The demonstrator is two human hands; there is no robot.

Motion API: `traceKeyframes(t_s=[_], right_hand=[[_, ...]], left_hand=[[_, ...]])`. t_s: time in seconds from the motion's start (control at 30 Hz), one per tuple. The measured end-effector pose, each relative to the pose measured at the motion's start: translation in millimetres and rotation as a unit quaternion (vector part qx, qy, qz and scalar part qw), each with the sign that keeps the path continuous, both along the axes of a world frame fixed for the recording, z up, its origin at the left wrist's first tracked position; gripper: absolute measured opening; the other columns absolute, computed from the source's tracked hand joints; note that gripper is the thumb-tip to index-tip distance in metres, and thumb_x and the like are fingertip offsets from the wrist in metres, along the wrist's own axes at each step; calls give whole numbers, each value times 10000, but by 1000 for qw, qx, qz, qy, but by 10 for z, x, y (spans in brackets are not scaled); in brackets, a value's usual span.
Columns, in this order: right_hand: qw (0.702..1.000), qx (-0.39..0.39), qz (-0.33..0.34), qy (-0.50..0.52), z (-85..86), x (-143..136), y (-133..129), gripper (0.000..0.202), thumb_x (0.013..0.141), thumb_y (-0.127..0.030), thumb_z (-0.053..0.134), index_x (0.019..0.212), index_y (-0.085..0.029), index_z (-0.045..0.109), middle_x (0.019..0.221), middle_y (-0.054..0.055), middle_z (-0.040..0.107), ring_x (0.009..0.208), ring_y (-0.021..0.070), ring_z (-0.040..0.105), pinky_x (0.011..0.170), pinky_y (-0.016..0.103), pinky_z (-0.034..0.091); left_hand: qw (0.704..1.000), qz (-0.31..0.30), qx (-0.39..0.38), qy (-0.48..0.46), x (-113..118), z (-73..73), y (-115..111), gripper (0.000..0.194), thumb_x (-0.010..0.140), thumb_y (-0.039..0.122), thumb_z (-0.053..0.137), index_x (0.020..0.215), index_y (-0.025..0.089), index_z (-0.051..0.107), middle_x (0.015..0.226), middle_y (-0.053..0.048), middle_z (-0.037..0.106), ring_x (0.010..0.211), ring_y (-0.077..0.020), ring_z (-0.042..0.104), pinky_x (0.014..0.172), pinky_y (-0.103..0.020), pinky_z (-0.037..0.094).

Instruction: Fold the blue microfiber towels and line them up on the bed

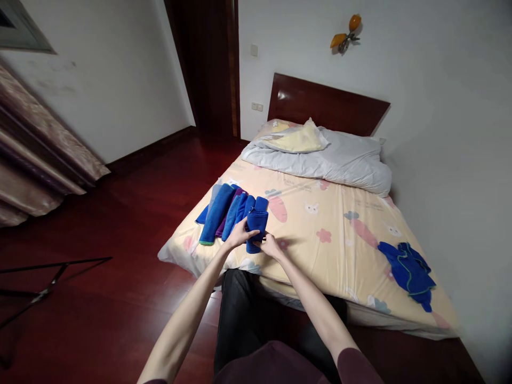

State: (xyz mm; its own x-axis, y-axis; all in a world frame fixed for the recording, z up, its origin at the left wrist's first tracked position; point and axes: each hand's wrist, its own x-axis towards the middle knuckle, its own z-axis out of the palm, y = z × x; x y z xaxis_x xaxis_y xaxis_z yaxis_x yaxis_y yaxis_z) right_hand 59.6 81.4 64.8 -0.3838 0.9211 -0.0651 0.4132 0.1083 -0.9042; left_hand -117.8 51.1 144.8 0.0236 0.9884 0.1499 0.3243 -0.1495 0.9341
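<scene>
A folded blue cloth (258,220) is held up just above the near left part of the bed. My left hand (240,233) grips its left side, thumb across the front. My right hand (269,244) is closed at its lower right edge, fingers partly hidden. Left of and behind it, several rolled blue cloths (218,213) lie side by side, with a purple cloth (223,226) among them. A crumpled blue cloth with green edging (412,272) lies at the bed's right side.
The bed (316,229) has a patterned yellow sheet, with a bunched grey quilt (340,162) near the headboard (324,104). A dark metal frame (44,293) stands on the red floor at left. Curtains (36,154) hang at the far left.
</scene>
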Motion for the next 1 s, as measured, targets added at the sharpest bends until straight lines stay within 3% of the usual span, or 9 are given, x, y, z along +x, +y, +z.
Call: traceKeyframes(t_s=[0.4,0.6,0.7,0.8,0.9,1.0], right_hand=[[1000,-3,-8,-5,-1,43,4,458,711,-260,833,1141,-219,682,1021,68,760,890,237,706,802,361,589],[1000,-10,-2,-3,24,54,-2,479,721,-292,810,1166,-214,652,1032,55,749,873,218,690,810,365,583],[999,12,5,35,34,88,-36,696,686,-301,819,1327,-241,553,1218,68,695,1051,238,670,924,398,560],[999,22,-33,37,4,149,-83,979,629,-311,855,1487,-285,383,1502,113,493,1317,285,533,1081,457,466],[997,-22,-66,-14,-75,208,-132,1056,644,-343,850,1542,-279,298,1518,154,463,1388,325,462,1126,528,399],[997,-37,-61,-36,-167,236,-192,962,687,-347,818,1517,-227,347,1461,167,515,1396,324,451,1123,515,401]], left_hand=[[1000,-9,-2,11,69,38,20,539,741,445,745,1173,151,612,1120,-97,722,992,-272,689,900,-402,552],[1000,-19,-17,10,82,12,46,674,731,485,765,1294,169,571,1217,-118,691,1090,-295,669,996,-455,519],[999,12,20,31,78,-45,36,967,650,496,837,1460,162,429,1405,-175,571,1319,-334,535,1158,-504,370],[995,56,50,61,50,-111,3,1233,569,518,891,1563,160,255,1587,-220,338,1507,-356,267,1251,-518,165],[994,57,47,77,20,-187,-20,1276,591,543,879,1591,178,175,1643,-218,214,1546,-350,149,1258,-514,133],[992,42,48,108,26,-294,-17,1197,642,541,851,1587,190,206,1651,-207,208,1550,-353,125,1247,-519,173]])
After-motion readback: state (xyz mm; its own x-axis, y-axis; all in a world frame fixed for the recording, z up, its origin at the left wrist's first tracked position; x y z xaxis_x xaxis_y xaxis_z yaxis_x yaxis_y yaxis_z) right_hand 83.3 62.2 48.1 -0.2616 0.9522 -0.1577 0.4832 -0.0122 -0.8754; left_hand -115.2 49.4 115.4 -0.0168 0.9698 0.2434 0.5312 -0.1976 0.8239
